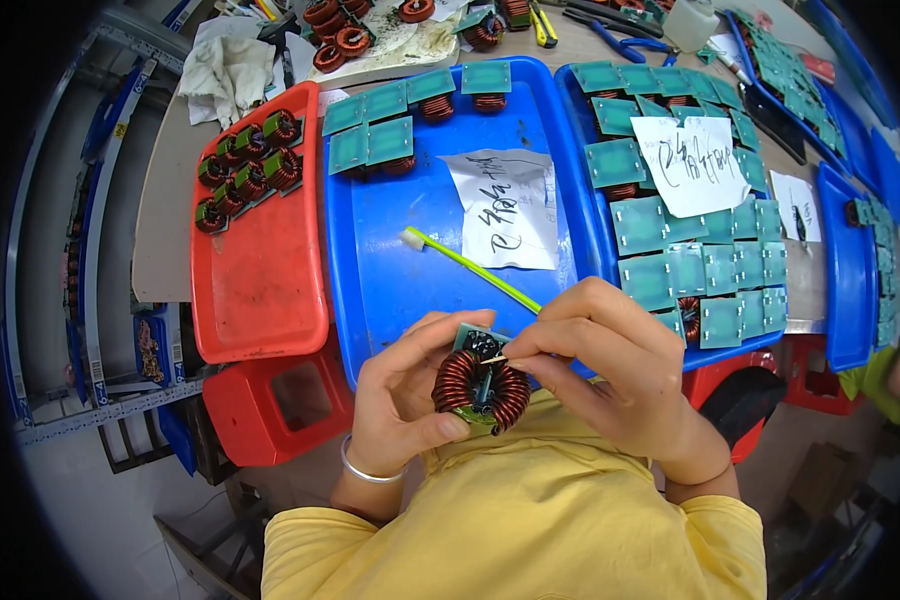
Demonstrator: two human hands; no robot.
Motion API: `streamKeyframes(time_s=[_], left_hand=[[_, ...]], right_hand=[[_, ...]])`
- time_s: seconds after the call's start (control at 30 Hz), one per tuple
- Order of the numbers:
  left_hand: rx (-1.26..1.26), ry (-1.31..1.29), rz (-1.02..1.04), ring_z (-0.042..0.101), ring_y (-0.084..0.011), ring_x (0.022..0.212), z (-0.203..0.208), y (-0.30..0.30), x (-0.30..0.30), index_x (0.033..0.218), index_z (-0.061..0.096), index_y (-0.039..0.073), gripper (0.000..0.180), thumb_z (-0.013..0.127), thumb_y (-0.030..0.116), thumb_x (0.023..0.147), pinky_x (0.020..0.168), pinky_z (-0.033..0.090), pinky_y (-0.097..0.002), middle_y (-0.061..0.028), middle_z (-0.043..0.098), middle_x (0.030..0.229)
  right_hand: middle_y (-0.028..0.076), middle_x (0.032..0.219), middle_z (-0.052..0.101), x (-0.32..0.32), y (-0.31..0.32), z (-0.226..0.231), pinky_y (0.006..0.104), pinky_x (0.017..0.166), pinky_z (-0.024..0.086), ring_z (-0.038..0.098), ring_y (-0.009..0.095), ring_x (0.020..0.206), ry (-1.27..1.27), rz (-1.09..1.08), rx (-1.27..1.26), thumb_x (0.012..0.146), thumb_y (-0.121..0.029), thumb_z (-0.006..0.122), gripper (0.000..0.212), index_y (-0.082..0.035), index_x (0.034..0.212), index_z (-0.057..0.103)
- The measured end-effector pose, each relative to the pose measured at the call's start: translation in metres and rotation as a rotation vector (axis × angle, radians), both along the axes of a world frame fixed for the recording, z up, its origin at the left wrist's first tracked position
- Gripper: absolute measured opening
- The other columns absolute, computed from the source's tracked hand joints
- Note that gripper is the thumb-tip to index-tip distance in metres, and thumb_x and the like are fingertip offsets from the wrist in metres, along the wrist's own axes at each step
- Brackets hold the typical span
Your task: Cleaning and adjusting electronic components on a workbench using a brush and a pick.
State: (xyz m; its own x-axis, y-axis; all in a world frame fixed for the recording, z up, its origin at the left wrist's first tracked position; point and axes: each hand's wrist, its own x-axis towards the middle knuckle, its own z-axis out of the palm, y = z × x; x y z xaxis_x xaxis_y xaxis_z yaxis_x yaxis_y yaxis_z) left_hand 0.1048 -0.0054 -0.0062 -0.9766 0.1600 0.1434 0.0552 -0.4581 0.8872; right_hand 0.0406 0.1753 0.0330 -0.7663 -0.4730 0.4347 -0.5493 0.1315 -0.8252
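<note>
My left hand [398, 385] is curled round a copper-wound toroidal coil [448, 384] fixed to a small green circuit board [467, 333], held just off the near edge of the middle blue tray [370, 270]. Between thumb and forefinger, my right hand [610, 365] pinches a thin pale stick [494, 360]. Its tip reaches the dark, shiny area at the coil's upper middle. A bright green toothbrush [470, 268] with white bristles slants across the tray, its handle end running behind my right fingers. Beside it lies a handwritten paper sheet [510, 215].
Several coils on boards [250, 165] sit in a red tray [260, 290] at left. The right blue tray [602, 235] holds rows of coil boards [640, 225] under a paper [692, 165]. A white cloth [225, 78], pliers [630, 45] and a yellow cutter [543, 25] lie at the back.
</note>
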Motion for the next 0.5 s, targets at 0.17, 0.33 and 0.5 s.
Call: streamKeyframes(time_s=[0.17,0.33,0.5], left_hand=[[-0.117,0.002,-0.019,0.047,-0.0280,0.109,0.006,-0.002,-0.003,0.119,0.043,-0.008,0.067,0.076,0.009,0.063,0.094,0.038,-0.0365,-0.0182,0.046,0.114],[-0.089,0.099,0.009,0.047,-0.0333,0.110,0.002,0.000,-0.006,0.115,0.046,-0.008,0.064,0.076,0.002,0.059,0.093,0.040,-0.0393,-0.0165,0.047,0.110],[-0.136,0.218,0.029,0.046,-0.0361,0.112,0.003,0.001,-0.009,0.112,0.048,-0.007,0.062,0.075,-0.002,0.056,0.093,0.040,-0.0413,-0.0162,0.047,0.110]], right_hand=[[0.008,0.072,0.057,-0.002,0.007,0.005,0.0244,0.052,0.042,0.055,0.016,0.064,-0.011,0.014,-0.042,0.063,0.005,0.068,0.017,0.001,0.079,0.063],[0.011,0.072,0.059,0.009,0.014,0.014,0.0248,0.054,0.045,0.057,0.016,0.062,-0.371,-0.124,-0.206,0.072,0.009,0.054,0.011,0.006,0.079,0.061],[0.012,0.078,0.060,0.006,0.023,0.013,0.0254,0.062,0.047,0.059,0.016,0.068,-0.345,0.042,-0.323,0.073,0.011,0.054,0.022,0.004,0.093,0.062]])
